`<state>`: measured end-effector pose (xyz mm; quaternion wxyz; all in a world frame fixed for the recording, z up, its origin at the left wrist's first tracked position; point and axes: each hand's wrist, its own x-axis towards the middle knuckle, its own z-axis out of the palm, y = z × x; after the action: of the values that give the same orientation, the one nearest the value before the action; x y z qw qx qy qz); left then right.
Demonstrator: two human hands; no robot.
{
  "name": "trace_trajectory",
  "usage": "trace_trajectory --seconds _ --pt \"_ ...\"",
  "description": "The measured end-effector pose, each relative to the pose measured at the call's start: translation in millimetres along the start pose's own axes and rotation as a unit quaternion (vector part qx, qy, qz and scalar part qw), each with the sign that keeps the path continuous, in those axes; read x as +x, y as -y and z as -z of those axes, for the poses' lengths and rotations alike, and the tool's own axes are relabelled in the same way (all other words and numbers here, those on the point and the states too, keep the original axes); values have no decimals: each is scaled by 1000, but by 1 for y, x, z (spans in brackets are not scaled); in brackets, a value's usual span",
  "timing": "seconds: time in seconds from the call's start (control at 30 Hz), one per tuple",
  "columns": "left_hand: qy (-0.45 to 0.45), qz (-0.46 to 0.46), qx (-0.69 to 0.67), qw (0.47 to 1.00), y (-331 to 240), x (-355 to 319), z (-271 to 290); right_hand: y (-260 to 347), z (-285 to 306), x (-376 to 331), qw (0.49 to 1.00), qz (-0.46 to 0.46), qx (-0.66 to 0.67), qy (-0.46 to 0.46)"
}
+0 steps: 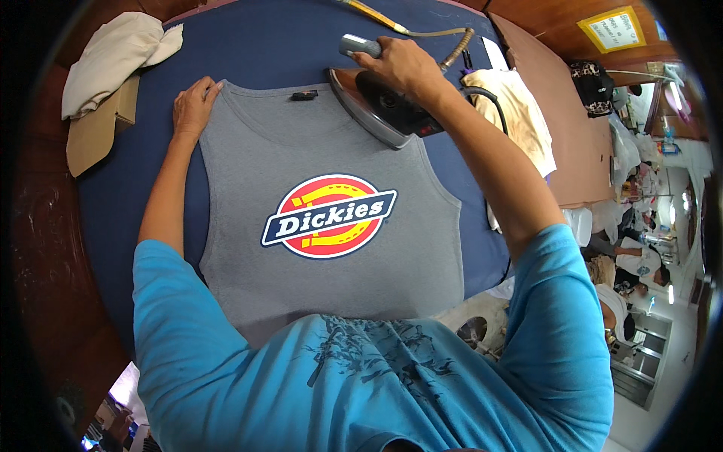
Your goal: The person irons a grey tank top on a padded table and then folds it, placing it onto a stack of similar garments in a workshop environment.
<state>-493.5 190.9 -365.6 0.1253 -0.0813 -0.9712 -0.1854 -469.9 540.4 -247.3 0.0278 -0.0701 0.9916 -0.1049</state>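
Observation:
A grey sleeveless shirt (pixel 248 188) lies spread on a dark blue padded surface (pixel 248 41), with a red, yellow and blue printed emblem (pixel 329 217) on its chest. At its upper left shoulder corner, my left hand (pixel 194 108) has its fingers closed on the fabric edge. My right hand (pixel 410 68) is wrapped round the grey handle of a clothes iron (pixel 376 105). The iron rests over the shirt's upper right shoulder, its pointed end toward the neckline. A small dark label (pixel 304 96) shows at the neckline.
Cream cloth (pixel 120 56) is heaped on a cardboard box (pixel 102 139) at the far left. Pale yellow cloth (pixel 520 113) lies right of the iron, beside its black cord (pixel 489 96). A hose (pixel 456 51) runs behind the iron. A brown board (pixel 561 128) stands further right.

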Motion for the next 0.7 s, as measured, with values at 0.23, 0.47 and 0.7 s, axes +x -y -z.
trace_trajectory --seconds 0.23,0.47,0.7 --pt "-11 -14 -4 1000 5 0 -6 11 1 6 1000 -25 3 16" --pt "-10 -12 1 1000 4 1 -7 12 -2 5 1000 -24 -13 12" --pt "-5 -4 -7 1000 2 0 -4 15 -3 4 999 -29 -17 15"
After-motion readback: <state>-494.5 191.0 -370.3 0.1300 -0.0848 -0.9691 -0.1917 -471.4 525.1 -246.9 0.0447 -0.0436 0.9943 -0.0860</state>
